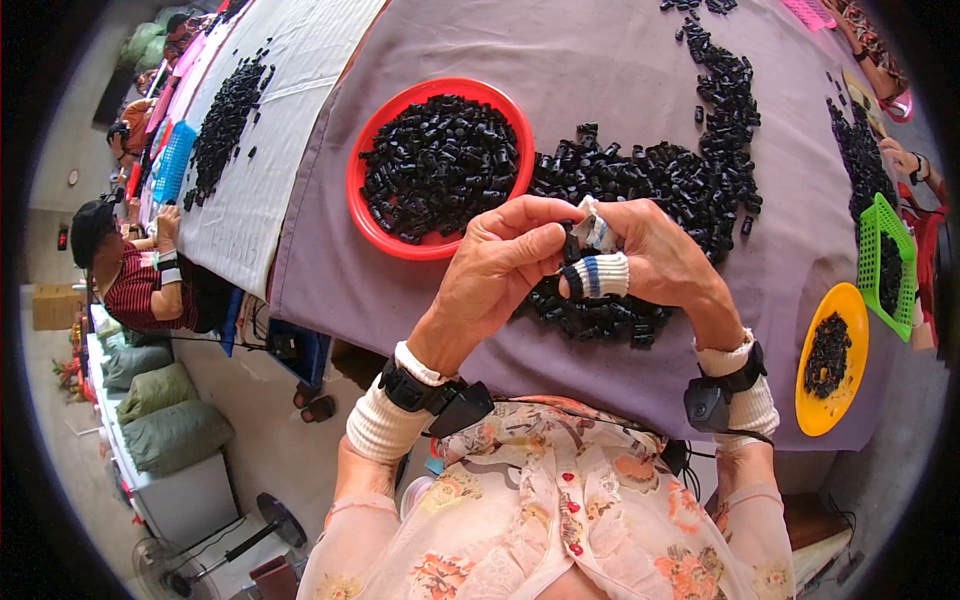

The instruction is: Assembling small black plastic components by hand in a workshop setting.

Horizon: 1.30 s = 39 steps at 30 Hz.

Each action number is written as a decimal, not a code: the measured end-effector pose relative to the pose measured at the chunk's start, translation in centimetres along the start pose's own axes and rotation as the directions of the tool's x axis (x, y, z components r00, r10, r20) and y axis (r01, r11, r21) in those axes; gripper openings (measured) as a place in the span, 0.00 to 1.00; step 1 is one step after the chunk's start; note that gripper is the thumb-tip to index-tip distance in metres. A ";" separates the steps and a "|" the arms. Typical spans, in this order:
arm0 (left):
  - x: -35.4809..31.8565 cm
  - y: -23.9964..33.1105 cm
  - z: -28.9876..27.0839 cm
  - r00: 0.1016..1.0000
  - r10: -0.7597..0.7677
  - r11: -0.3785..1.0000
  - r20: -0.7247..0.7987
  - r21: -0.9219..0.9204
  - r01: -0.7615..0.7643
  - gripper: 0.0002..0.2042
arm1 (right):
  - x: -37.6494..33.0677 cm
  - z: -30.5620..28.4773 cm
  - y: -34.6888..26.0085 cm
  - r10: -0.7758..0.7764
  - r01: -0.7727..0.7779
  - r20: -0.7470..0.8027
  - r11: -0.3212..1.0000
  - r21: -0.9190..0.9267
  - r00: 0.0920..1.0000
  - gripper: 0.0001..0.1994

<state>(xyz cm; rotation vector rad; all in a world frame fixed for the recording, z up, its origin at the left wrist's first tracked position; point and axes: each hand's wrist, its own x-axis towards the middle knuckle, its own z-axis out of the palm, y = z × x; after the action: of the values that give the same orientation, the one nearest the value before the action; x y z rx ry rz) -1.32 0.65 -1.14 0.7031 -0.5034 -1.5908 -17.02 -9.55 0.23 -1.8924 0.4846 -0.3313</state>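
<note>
Left hand (490,265) and right hand (665,248) met, both closed on a small black piece (571,246), held over the loose pile (650,185) on the table (600,60), near the red basin (357,185), presumably keeping reaches short.

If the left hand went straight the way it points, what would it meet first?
Most likely the right hand with its cloth finger covers, just ahead of the left hand; depth between them is hard to judge.
</note>
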 end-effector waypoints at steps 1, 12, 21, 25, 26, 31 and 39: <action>0.0 0.0 0.0 1.000 0.000 1.000 0.001 0.000 0.000 0.10 | 0.0 0.0 0.0 0.000 0.000 -0.001 1.000 -0.001 1.000 0.21; 0.2 0.0 0.2 0.999 0.018 1.000 0.032 -0.026 -0.018 0.09 | -0.1 0.1 0.2 -0.001 0.002 -0.018 1.000 0.022 1.000 0.23; 0.3 0.1 0.0 0.999 0.036 0.999 0.033 0.007 -0.036 0.09 | -0.1 0.0 0.1 -0.001 0.001 -0.008 1.000 0.024 1.000 0.21; 0.4 0.2 -0.1 0.998 0.052 0.997 0.040 0.060 -0.054 0.11 | -0.2 0.2 0.0 -0.004 0.004 -0.014 1.000 0.022 1.000 0.19; 0.4 0.2 -0.1 0.999 0.038 0.998 0.033 0.046 -0.039 0.10 | -0.1 0.2 0.0 -0.004 0.005 -0.016 1.000 0.025 1.000 0.18; 0.5 0.6 -0.1 0.999 0.029 0.998 0.025 0.054 -0.031 0.09 | 0.2 0.4 -0.2 -0.028 0.029 -0.032 0.999 0.026 0.999 0.16; 0.4 1.2 0.3 0.998 0.027 1.000 0.065 -0.007 -0.027 0.09 | 0.3 -0.1 -1.0 -0.041 0.042 -0.038 0.998 0.042 0.998 0.17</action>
<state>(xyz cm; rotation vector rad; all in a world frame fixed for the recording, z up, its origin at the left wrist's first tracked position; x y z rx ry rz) -0.67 0.05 -0.16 0.6393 -0.5535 -1.5929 -16.62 -9.46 1.24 -1.8590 0.4597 -0.4015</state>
